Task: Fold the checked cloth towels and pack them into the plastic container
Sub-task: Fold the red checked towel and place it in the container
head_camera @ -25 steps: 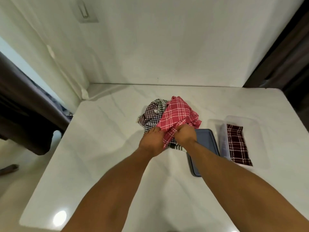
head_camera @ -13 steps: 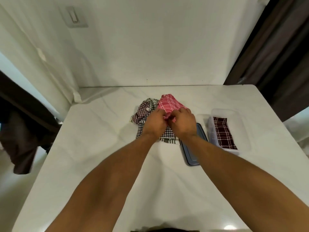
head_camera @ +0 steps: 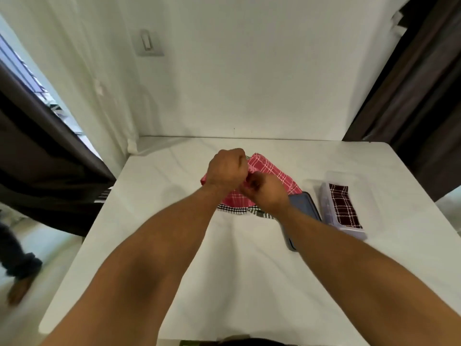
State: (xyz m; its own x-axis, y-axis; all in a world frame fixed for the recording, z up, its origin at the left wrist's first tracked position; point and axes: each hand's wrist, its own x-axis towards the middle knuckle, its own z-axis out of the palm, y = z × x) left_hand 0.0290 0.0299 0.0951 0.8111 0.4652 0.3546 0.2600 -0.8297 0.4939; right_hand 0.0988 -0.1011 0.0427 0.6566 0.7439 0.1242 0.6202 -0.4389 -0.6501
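Left hand (head_camera: pixel 225 168) and right hand (head_camera: pixel 267 193), fingers curled, pinch the red checked towel (head_camera: pixel 274 174) left of the plastic container (head_camera: pixel 326 208).

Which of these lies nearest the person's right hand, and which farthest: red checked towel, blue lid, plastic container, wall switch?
1. red checked towel, held by the right hand.
2. blue lid, just right of that hand.
3. plastic container, farther right, beyond the lid.
4. wall switch, high on the back wall, to the left.

Left grip (head_camera: pixel 225 168) clenched, right grip (head_camera: pixel 265 193) pinching, forearms stretched forward
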